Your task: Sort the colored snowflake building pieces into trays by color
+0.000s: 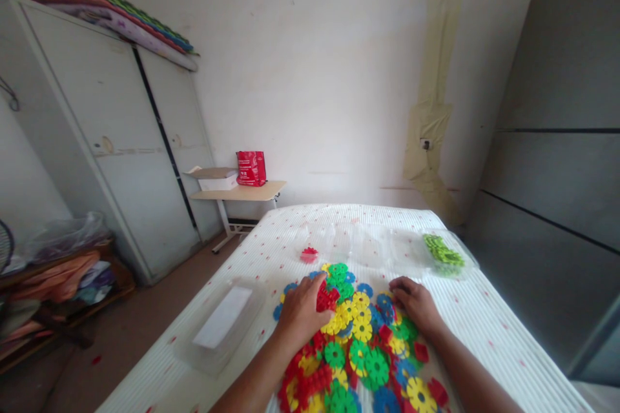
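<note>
A heap of snowflake-shaped plastic discs in red, yellow, green and blue (375,366) lies on the patterned cloth in front of me. My left hand (304,310) is on the heap's left side, thumb and fingers curved around a cluster of red snowflake discs (327,297). Green discs (339,276) lie just beyond its fingertips. At the heap's right edge rests my right hand (417,303), fingers loosely bent and a little apart, near some blue discs (385,307). Nothing shows in its grasp.
Behind the heap stands a row of clear plastic containers (371,251); one holds red discs (309,254), the rightmost green pieces (443,253). A clear box with a white sheet (225,317) sits at left. A small table (261,191) with a red bag (250,169) stands beyond.
</note>
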A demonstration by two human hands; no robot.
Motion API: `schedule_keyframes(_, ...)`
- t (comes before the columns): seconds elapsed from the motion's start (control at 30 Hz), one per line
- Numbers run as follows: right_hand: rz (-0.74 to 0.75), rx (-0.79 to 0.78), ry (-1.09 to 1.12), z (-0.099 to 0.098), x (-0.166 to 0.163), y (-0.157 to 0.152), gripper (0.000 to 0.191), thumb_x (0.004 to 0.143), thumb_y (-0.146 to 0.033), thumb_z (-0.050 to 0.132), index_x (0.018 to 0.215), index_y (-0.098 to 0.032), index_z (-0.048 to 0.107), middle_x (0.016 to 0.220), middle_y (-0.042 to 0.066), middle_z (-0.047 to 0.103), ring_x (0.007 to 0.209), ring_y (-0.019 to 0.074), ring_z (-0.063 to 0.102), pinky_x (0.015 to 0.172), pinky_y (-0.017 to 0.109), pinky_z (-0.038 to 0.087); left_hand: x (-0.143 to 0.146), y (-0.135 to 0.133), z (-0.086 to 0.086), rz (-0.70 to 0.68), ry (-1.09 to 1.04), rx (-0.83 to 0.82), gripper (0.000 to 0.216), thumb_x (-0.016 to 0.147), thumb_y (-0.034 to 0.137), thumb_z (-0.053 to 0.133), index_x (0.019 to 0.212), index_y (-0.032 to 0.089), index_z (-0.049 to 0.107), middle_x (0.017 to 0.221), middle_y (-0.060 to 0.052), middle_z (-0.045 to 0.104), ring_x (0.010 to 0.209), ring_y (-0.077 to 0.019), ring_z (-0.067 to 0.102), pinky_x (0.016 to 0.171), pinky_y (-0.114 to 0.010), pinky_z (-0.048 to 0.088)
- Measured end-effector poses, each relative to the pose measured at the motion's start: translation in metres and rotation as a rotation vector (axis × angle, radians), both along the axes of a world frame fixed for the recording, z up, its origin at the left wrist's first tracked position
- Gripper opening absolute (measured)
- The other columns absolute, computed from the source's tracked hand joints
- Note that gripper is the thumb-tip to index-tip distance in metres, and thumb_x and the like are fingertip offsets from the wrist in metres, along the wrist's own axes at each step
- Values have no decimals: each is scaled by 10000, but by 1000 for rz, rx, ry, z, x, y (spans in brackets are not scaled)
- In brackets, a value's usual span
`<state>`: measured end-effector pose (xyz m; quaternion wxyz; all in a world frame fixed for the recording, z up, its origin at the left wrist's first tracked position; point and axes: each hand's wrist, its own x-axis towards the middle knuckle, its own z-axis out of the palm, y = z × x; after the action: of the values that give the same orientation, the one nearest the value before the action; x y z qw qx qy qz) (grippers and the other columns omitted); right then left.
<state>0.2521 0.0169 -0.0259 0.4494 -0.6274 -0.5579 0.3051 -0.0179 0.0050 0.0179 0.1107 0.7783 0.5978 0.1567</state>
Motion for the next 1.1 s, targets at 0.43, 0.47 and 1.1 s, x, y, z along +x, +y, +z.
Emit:
schedule_keyframes(0.43,8,-5,18,-2,0,1,230,600,-378,471,698,-210,593,525,-24,593,518,157,548,518,267,415,10,-1,-2,67,153,4,679,686,426,593,1314,261,395,1131,-95,553,1016,-276,550,879,-375,388)
schedule_keyframes(0.47,8,-3,18,-2,1,1,231,602,-376,468,700,-210,594,524,-23,592,516,156,547,517,266,413,10,-1,-3,66,151,6,679,685,421,594,1313,259,396,1124,-96,554,1010,-280,551,877,-381,390)
schedule_keyframes(1.1,15,-4,17,-2,0,0,242,594,-383,463,700,-202,584,555,-12,605,536,164,563,535,271,431,6,-8,-4,64,206,35,658,690,377,543,1315,235,398,1049,-111,623,995,-301,555,858,-432,392)
